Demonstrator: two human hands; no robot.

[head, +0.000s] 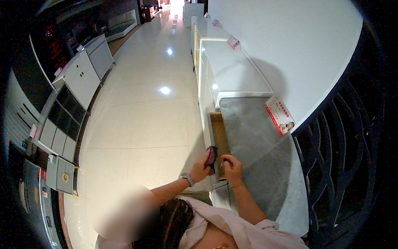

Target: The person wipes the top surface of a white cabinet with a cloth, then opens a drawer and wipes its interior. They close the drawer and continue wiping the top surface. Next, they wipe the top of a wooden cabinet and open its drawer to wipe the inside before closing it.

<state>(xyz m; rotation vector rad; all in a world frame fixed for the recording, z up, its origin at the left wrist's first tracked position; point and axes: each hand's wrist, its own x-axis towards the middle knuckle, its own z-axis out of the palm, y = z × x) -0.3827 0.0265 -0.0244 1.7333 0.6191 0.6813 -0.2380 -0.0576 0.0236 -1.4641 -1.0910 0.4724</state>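
My left hand, with a metal-banded watch at the wrist, grips a dark purplish item, perhaps a cloth or small pouch. Beside it, my right hand pinches a small dark object with a pale narrow part, too small to name. Both hands are over a pulled-out drawer with a brown wooden interior. The drawer belongs to a cabinet with a grey stone-look top, and my right forearm passes over that top.
A printed sign card stands on the grey top against a white wall. White cabinets continue ahead on the right. More cabinets line the left of the glossy tiled floor. Black lattice panelling is at far right.
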